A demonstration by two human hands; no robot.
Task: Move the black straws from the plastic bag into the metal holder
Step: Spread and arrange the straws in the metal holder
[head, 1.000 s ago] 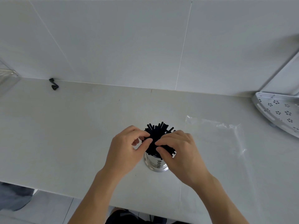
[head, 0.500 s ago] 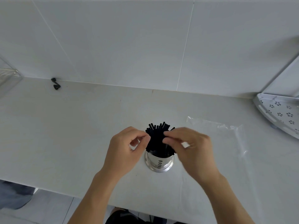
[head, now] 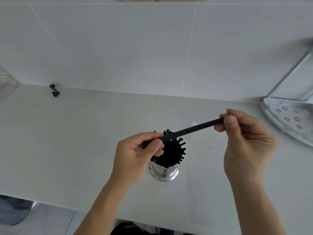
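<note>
Seen from above, a person's two bare hands work over a pale grey counter (head: 67, 141) set against a white tiled wall (head: 118, 48). Between them they hold a pair of thin black straws (head: 193, 128) side by side, slanting up from lower left to upper right above the holder. The left hand (head: 133, 155) is curled, with thumb and fingers pinched on the lower ends. The right hand (head: 245, 141) is pinched on the upper ends between thumb and forefinger, its other fingers loosely bent.

Just below the left hand's fingers stands a shiny round metal holder (head: 163, 173) with small slots in its side, upright on the counter and packed with black straws (head: 174, 151) that fan outward at the top.

At the far right sits a white perforated corner shelf (head: 288, 116). Near the wall at the left lies a small black bent object (head: 54, 90). The plastic bag cannot be made out clearly.
</note>
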